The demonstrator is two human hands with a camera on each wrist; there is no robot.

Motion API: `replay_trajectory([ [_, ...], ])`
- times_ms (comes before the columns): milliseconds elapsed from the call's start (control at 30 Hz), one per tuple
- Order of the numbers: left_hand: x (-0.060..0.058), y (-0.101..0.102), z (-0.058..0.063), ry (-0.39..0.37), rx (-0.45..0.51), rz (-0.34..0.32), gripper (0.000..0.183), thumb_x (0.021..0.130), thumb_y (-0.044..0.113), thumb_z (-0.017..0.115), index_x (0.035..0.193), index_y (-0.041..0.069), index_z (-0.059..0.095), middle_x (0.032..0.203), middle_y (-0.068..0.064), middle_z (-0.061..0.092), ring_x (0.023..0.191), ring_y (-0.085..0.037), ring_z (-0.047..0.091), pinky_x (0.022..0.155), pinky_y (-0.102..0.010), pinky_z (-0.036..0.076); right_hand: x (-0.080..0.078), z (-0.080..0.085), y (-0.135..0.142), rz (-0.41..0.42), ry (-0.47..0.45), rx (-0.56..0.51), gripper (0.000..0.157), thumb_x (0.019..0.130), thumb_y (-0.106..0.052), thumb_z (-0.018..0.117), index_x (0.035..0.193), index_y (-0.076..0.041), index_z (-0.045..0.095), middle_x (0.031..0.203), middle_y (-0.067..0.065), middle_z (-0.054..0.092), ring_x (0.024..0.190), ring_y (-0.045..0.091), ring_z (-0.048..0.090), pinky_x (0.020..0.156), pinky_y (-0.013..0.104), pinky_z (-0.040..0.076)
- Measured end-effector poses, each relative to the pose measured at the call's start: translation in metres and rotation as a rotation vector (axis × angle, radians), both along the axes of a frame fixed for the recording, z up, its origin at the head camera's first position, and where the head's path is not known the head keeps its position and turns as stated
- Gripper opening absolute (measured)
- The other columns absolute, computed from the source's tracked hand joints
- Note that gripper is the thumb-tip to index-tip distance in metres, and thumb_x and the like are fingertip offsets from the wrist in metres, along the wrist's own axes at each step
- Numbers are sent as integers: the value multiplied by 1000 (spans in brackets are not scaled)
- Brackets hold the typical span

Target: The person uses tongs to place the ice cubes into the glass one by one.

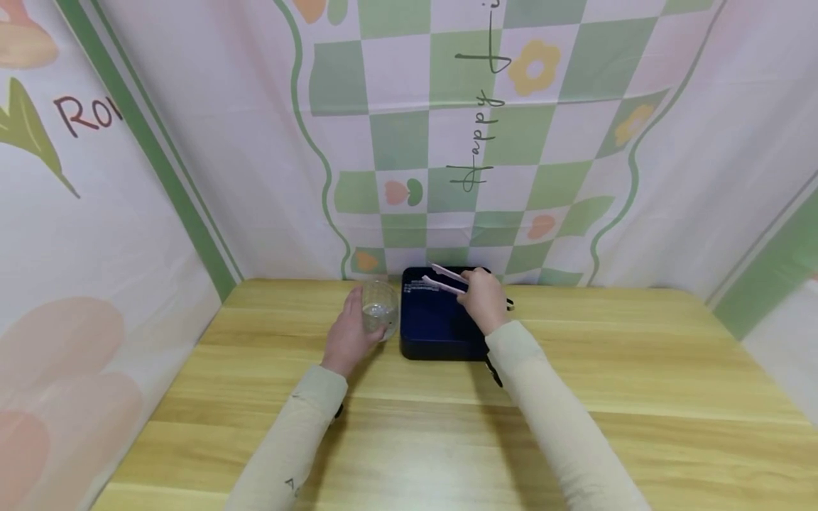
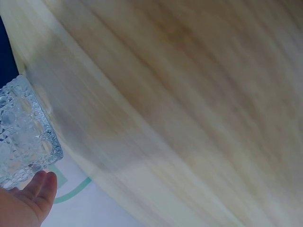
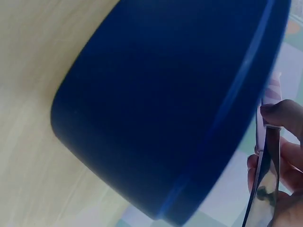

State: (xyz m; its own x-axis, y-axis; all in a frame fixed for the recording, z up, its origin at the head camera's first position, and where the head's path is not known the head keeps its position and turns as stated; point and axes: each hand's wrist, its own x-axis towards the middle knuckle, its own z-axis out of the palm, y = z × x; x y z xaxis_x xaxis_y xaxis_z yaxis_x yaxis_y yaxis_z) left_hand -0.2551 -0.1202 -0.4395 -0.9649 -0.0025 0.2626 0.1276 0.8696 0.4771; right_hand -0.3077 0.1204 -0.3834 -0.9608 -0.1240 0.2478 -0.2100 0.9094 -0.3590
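Observation:
My left hand (image 1: 350, 333) grips a clear glass (image 1: 380, 316) with a patterned wall, just left of a dark blue box. In the left wrist view, the glass (image 2: 26, 132) fills the left edge and fingertips (image 2: 45, 187) show at one end of it. The box (image 1: 437, 319) has rounded corners and small white print near its far left corner. Above the box's far right part, my right hand (image 1: 483, 298) holds metal tongs (image 1: 446, 278) with pale pink tips. Those tips point left and stand apart, nothing between them. The thumb lies along the tongs (image 3: 265, 184) in the right wrist view.
A wooden table (image 1: 409, 440) carries everything. Behind it hangs a printed cloth (image 1: 399, 142) with green checks, close to the box's far edge. Black straps (image 1: 493, 370) stick out by the box's right side.

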Motion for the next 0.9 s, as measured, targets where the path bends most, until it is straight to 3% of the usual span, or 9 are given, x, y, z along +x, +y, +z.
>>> replay_trajectory([
  [300,-1,-1,0,0,-17,12,94,80,35,75,149,1,22,151,-18,35,115,-38,59,95,-48,55,-1,-7,2,-15,9,23,41,77,-5,73,117,4,65,111,26,65,100,43,61,87,51,55],
  [533,-2,1,0,-11,-67,30,95,80,38,74,149,-1,22,155,-19,28,127,-40,50,106,-49,46,0,-10,2,-23,-2,35,40,79,-4,72,117,4,65,113,26,65,99,43,62,85,50,56],
  [900,-1,0,0,1,-81,26,95,81,40,73,149,-3,22,155,-20,27,131,-39,46,108,-48,45,-4,-20,1,-38,-10,78,38,81,-6,71,118,3,65,112,25,64,98,42,61,82,51,57],
])
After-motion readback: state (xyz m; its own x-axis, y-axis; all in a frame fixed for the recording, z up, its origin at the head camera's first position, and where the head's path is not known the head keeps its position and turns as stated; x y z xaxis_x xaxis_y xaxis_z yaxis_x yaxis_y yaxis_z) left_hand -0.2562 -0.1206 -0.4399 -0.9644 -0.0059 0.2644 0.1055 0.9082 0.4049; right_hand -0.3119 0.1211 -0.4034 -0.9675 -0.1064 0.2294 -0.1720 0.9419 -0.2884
